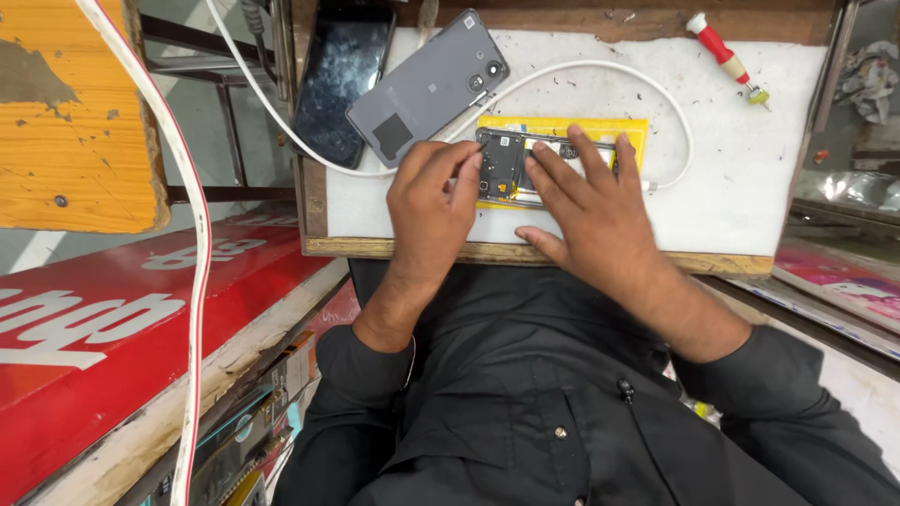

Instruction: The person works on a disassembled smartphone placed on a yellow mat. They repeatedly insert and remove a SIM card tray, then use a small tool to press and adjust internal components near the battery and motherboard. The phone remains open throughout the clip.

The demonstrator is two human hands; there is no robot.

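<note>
Both hands press an opened phone (511, 167) near the white counter's (750, 187) front edge: left hand (433, 192) pinching it, right hand (586, 201) flat, unclenched.

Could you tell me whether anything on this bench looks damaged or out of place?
Yes. The black phone at the top left has a cracked screen and hangs over the white mat's edge. The opened phone, under the left hand and right hand, has its insides bare.

Two hands (433, 192) (586, 206) working, three phones (539, 161) (428, 86) (340, 75) lying, one screwdriver (727, 58) resting, one white cable (600, 70) looping, one yellow mat (633, 131) lying underneath.
</note>
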